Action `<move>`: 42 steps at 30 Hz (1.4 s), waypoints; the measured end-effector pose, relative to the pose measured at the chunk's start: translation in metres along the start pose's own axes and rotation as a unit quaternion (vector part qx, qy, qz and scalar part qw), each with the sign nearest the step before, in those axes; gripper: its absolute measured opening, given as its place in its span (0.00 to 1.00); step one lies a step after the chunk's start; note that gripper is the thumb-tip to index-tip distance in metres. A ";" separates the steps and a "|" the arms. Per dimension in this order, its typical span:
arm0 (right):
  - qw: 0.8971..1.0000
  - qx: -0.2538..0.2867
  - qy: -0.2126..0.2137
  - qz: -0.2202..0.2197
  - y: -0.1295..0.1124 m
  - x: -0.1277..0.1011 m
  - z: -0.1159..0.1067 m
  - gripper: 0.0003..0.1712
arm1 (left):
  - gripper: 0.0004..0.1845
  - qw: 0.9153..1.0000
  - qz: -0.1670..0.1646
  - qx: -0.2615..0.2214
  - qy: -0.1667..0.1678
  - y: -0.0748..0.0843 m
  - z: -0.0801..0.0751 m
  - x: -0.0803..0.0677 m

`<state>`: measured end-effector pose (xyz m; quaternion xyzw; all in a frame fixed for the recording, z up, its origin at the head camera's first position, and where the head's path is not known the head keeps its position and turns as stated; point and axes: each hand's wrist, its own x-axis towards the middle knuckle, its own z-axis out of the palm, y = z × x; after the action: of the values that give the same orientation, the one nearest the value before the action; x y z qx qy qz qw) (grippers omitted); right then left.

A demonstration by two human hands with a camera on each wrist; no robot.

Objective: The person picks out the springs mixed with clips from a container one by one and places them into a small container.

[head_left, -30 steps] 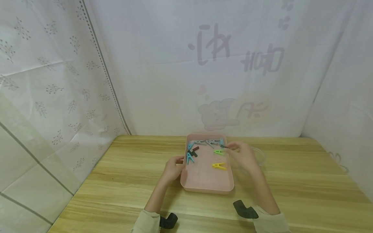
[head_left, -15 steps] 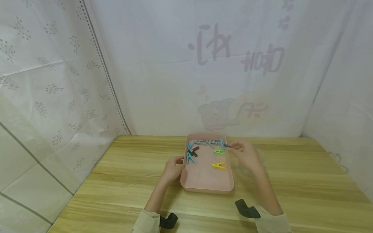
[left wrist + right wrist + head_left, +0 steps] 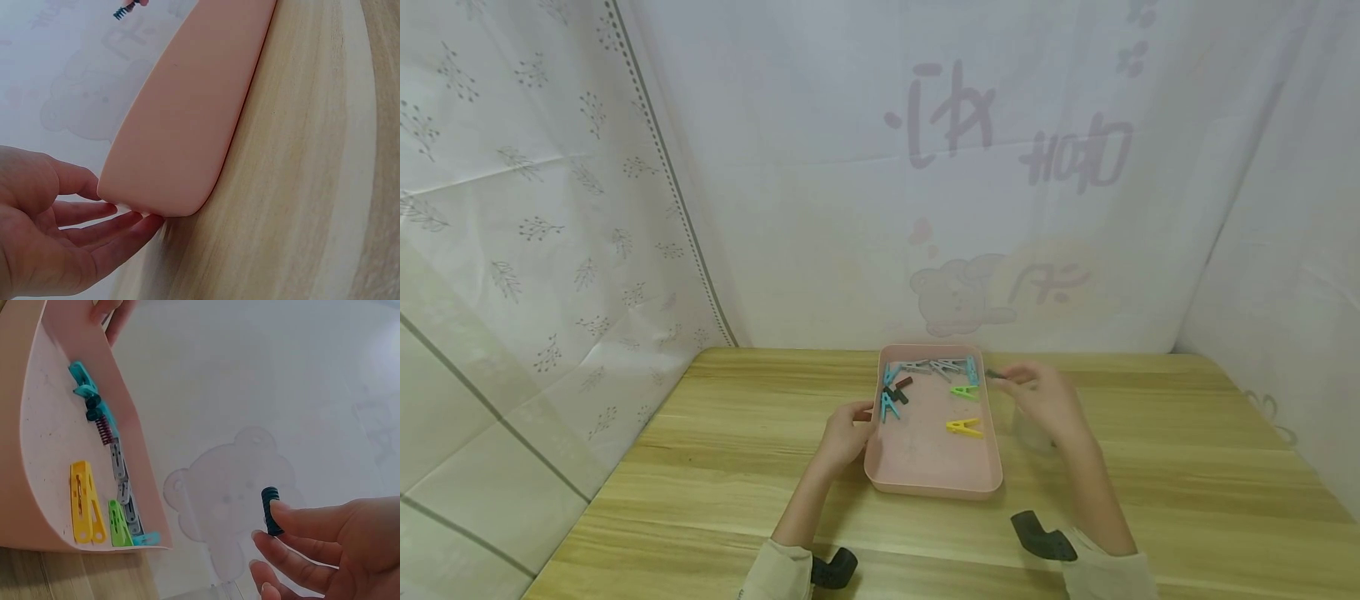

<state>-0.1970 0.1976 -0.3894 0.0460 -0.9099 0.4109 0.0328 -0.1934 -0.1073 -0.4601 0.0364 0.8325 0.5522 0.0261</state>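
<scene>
A dark green, ribbed spring-like cylinder (image 3: 270, 511) is pinched between the thumb and fingers of my right hand (image 3: 1037, 398), just beyond the pink tray's right rim. My left hand (image 3: 69, 231) holds the left side of the pink tray (image 3: 932, 467), thumb at the rim and fingertips against the wall. Inside the tray lie a yellow clothespin (image 3: 81, 501), a green clothespin (image 3: 117, 524), blue clothespins (image 3: 889, 407) and grey clothespins (image 3: 943, 367). Two small dark pieces (image 3: 93, 407) and a dark red spring (image 3: 104, 430) lie near its left wall.
A clear round container (image 3: 1036, 429) stands on the wooden table (image 3: 737, 433) under the right forearm, partly hidden by it. White patterned curtains (image 3: 820, 208) enclose the table at the back and sides. Black wrist mounts (image 3: 1043, 537) sit at both sleeves.
My right hand has drawn back to the right with the dark green cylinder, from over the tray's far right corner to outside its rim. The left hand and the tray have stayed still.
</scene>
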 end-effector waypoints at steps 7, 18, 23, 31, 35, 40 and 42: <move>1.000 0.000 0.003 0.007 0.002 -0.001 -0.005 0.23 | 0.23 1.000 0.000 -0.001 0.002 0.001 0.000 0.000; 1.000 -0.004 0.005 0.011 0.006 -0.003 -0.011 0.23 | 0.23 1.000 0.001 -0.004 -0.001 0.001 0.000 -0.001; 1.000 -0.004 0.007 0.013 0.009 -0.003 -0.012 0.22 | 0.23 1.000 0.003 -0.003 0.002 0.001 0.000 0.000; 1.000 -0.004 0.003 0.028 0.012 -0.004 -0.018 0.23 | 0.22 1.000 0.000 -0.001 0.005 0.001 0.001 0.000; 0.999 -0.008 0.000 0.032 0.013 -0.005 -0.022 0.24 | 0.22 1.000 0.004 -0.001 0.004 0.001 0.001 0.001; 1.000 -0.013 0.002 0.027 0.013 -0.006 -0.024 0.24 | 0.22 1.000 0.004 -0.002 0.004 0.000 0.001 0.001; 1.000 -0.015 0.004 0.026 0.014 -0.006 -0.025 0.24 | 0.22 1.000 0.004 -0.001 0.004 0.000 0.001 0.001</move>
<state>-0.1917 0.2256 -0.3842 0.0205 -0.9168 0.3979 0.0265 -0.1939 -0.1064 -0.4606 0.0373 0.8318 0.5534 0.0210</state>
